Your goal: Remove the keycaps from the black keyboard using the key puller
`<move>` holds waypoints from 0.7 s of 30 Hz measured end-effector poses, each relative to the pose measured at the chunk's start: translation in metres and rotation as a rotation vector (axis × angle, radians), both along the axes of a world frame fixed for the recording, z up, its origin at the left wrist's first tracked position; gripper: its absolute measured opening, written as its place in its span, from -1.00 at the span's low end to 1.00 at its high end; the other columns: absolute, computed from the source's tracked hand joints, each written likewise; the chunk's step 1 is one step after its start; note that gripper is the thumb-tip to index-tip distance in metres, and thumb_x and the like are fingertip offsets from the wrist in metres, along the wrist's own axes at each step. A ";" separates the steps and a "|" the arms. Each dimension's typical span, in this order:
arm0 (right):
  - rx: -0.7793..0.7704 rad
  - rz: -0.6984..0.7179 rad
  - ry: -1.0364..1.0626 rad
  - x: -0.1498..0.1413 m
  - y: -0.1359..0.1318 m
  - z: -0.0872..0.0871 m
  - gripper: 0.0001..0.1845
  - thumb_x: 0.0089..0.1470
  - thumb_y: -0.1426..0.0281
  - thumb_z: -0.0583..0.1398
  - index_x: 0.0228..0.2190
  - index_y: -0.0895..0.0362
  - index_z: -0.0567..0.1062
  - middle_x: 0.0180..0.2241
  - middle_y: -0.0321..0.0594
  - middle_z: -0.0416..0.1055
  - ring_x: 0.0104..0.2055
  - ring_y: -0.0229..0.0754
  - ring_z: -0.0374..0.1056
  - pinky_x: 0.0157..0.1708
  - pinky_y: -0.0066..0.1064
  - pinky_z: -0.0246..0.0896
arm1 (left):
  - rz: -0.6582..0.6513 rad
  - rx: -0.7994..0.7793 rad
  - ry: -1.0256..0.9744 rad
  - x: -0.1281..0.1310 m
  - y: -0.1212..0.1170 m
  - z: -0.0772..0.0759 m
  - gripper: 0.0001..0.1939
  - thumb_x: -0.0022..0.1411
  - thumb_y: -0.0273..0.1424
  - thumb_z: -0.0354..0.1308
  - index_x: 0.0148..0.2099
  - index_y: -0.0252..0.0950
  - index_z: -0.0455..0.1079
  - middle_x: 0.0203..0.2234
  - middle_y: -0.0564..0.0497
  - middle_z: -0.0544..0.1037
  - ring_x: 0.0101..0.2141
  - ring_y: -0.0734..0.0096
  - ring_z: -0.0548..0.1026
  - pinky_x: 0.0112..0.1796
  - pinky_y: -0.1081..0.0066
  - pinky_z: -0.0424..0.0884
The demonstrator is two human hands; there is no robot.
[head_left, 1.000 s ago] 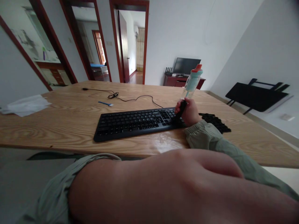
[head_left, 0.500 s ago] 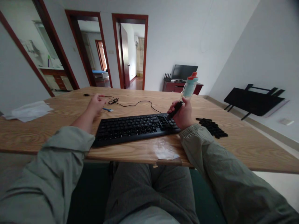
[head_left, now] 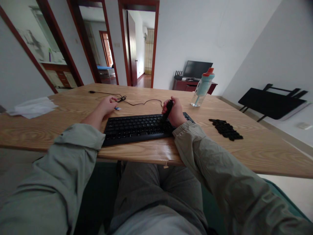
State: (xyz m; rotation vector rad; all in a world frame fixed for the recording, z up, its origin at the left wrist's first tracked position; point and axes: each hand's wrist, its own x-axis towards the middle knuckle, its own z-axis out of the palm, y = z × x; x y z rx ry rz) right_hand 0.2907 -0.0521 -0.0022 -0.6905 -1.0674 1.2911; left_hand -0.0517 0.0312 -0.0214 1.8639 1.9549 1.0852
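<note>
A black keyboard lies on the wooden table in front of me, with several keycaps seemingly off. My right hand is wrapped round a thick black brush-like tool, tilted, its lower end down at the keys on the right part of the keyboard; that end is blurred. Behind the keyboard's left part, my left hand rests low over the table, fingers loosely bent and apart. Right by its fingertips lies a small blue tool with a white tip, partly covered by the hand.
A pile of black keycaps lies to the right. Beyond my right hand stands a water bottle with a red cap. The keyboard cable runs across the back. White paper lies at the left table edge.
My right hand has moved left along the keyboard with the black tool, and the tool is steeper. My left hand has shifted right over the blue tool. The view has tipped down slightly.
</note>
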 end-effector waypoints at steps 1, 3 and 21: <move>0.004 0.003 0.001 0.000 -0.001 0.000 -0.43 0.15 -0.10 0.04 -0.64 0.06 0.26 -0.75 -0.37 0.12 -0.70 -0.31 0.09 -0.65 -0.46 0.11 | -0.007 0.009 -0.004 -0.001 0.001 -0.001 -0.63 0.06 -0.50 0.11 -0.04 -0.31 0.43 -0.34 0.01 0.49 -0.38 0.37 0.40 -0.39 0.41 0.25; 0.014 0.008 -0.002 -0.002 -0.002 0.000 -0.42 0.15 -0.11 0.04 -0.64 0.06 0.27 -0.75 -0.37 0.12 -0.69 -0.31 0.10 -0.65 -0.45 0.13 | -0.029 0.013 -0.008 -0.002 0.002 -0.002 -0.64 0.04 -0.48 0.12 -0.05 -0.30 0.43 -0.36 0.02 0.48 -0.39 0.38 0.40 -0.38 0.41 0.27; 0.076 0.007 -0.088 -0.011 -0.007 -0.004 -0.43 0.17 -0.11 0.03 -0.61 0.06 0.29 -0.73 -0.35 0.14 -0.66 -0.29 0.09 -0.62 -0.41 0.11 | -0.029 -0.034 0.012 0.009 -0.012 0.005 -0.67 0.13 -0.48 0.13 -0.02 -0.32 0.43 -0.42 0.05 0.41 -0.45 0.44 0.31 -0.40 0.43 0.24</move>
